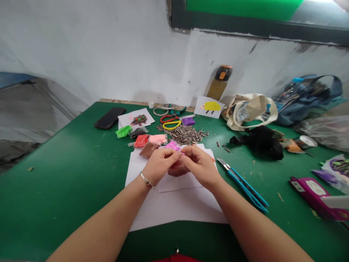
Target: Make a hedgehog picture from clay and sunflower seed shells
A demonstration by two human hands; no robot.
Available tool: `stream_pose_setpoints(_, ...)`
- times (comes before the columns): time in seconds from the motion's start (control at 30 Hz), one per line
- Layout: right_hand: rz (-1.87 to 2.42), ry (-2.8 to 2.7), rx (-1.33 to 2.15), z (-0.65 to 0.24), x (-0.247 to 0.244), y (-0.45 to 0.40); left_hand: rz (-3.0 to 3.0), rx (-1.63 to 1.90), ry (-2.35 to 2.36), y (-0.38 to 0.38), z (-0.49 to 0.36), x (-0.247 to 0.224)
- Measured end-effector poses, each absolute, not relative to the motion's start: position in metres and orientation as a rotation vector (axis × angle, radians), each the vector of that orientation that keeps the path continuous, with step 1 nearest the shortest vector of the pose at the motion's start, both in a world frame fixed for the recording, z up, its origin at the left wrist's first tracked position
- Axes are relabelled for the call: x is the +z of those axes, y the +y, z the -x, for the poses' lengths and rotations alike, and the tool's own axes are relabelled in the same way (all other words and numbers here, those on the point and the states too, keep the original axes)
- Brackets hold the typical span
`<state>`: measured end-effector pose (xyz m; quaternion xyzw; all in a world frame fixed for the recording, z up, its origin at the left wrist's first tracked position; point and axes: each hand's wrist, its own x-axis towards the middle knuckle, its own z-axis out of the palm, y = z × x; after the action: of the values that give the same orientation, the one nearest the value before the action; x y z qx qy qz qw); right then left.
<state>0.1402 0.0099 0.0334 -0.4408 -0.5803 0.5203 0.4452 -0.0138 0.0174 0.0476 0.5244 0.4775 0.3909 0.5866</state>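
Above white paper sheets [174, 205], my left hand [160, 163] and my right hand [200, 165] meet, fingertips pinched together on a small bit of pink-purple clay [182, 154]. A reddish-brown piece [177, 170] shows under my fingers, partly covered by them. Just beyond lies a pink-purple packet [171, 145]. To its left are a brown packet [149, 147], a light pink packet [158, 139] and a red packet [141, 141].
Sunflower seeds [187, 134] are heaped behind my hands, near scissors [171, 123]. A blue cutter [245, 187] lies at the right with its blade showing. Farther off are a phone [109, 118], a hedgehog picture [209, 107], a bottle [218, 83] and a cream bag [251, 111].
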Motion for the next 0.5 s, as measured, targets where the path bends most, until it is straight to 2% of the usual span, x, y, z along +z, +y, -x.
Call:
stream_pose_setpoints(0.13, 1.141, -1.473, 1.247, -0.1405, 0.0333, 0.0096, -1.153, 0.883, 1.120, 0.0172, 0.0142, 0.0471)
stream_pose_setpoints(0.37, 1.129, -1.799, 0.741, -0.1459, 0.0326, 0.0116, -1.073, 0.871, 1.043, 0.0179, 0.0151, 0.0459)
stream_pose_setpoints(0.5, 1.122, -1.787, 0.703, -0.1444, 0.0311, 0.0111, -1.065, 0.879, 1.030, 0.0195, 0.0164, 0.0447)
